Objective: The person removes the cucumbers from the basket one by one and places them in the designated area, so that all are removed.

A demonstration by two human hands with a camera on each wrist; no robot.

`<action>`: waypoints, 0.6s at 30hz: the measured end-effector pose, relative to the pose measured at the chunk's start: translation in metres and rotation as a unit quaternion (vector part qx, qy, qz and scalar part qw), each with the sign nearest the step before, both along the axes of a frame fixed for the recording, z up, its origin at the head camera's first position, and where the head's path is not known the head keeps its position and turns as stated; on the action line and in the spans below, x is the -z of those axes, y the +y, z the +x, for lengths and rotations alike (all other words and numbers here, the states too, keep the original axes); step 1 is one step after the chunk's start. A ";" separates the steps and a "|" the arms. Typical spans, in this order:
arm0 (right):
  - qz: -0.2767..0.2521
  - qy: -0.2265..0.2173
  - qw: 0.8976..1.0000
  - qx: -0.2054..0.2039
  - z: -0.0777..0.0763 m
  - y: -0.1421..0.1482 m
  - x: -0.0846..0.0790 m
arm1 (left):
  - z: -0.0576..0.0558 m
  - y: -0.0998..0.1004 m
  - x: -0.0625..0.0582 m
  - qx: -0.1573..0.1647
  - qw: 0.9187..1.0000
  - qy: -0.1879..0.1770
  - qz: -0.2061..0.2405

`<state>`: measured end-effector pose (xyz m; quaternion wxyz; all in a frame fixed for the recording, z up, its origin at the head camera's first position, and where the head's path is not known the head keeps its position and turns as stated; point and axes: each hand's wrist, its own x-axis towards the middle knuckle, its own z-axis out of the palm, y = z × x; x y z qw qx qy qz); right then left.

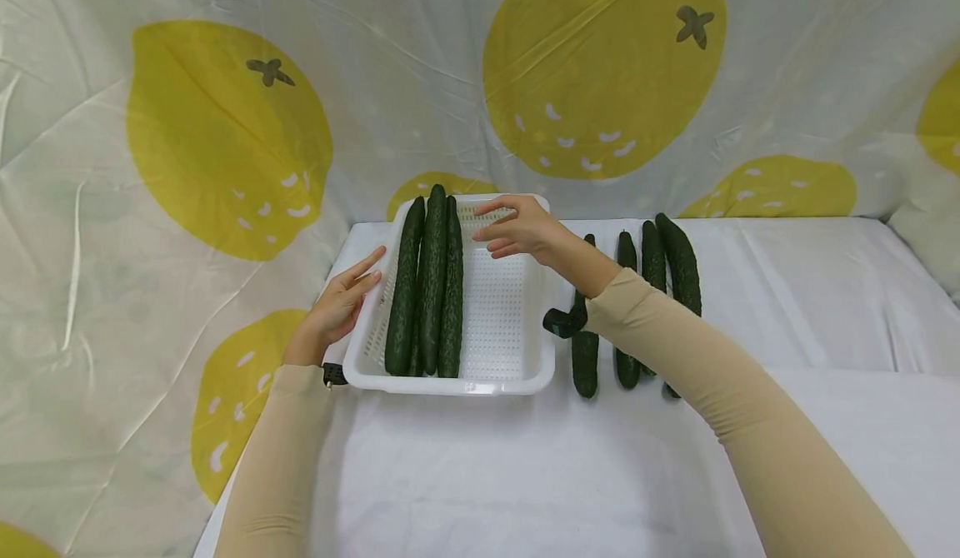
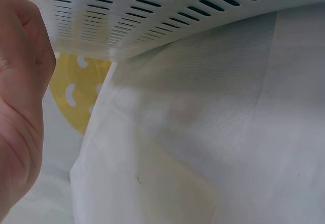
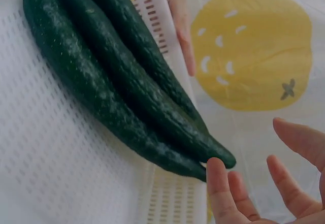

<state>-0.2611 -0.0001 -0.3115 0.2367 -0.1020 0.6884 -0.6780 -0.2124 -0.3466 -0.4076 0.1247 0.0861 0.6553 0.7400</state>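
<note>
Several dark green cucumbers [image 1: 433, 283] lie lengthwise in the left half of a white perforated basket [image 1: 450, 386]; one of them is mostly hidden under the others. My left hand [image 1: 337, 306] is at the basket's outer left wall, fingers extended; in the left wrist view only part of that hand [image 2: 20, 102] shows. Over the basket's far right part hovers my right hand [image 1: 521, 226], with spread, slightly bent fingers and nothing in them. The right wrist view shows its fingers [image 3: 219, 191] near the far ends of the cucumbers [image 3: 137, 92].
More cucumbers [image 1: 627, 350] lie on the white cloth-covered table [image 1: 480, 475] to the basket's right, partly hidden by my right forearm. A curtain with yellow lemon prints [image 1: 405, 83] hangs behind and to the left.
</note>
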 end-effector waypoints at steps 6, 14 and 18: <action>0.003 -0.003 1.000 0.005 0.001 -0.023 0.008 | 0.000 0.000 0.000 0.010 1.000 0.001 0.006; 0.015 -0.005 1.000 0.017 0.003 -0.047 0.025 | 0.001 0.000 0.000 0.001 1.000 0.013 -0.004; 0.017 -0.003 0.999 0.027 0.002 -0.056 0.032 | 0.000 0.000 0.000 -0.002 1.000 0.025 -0.016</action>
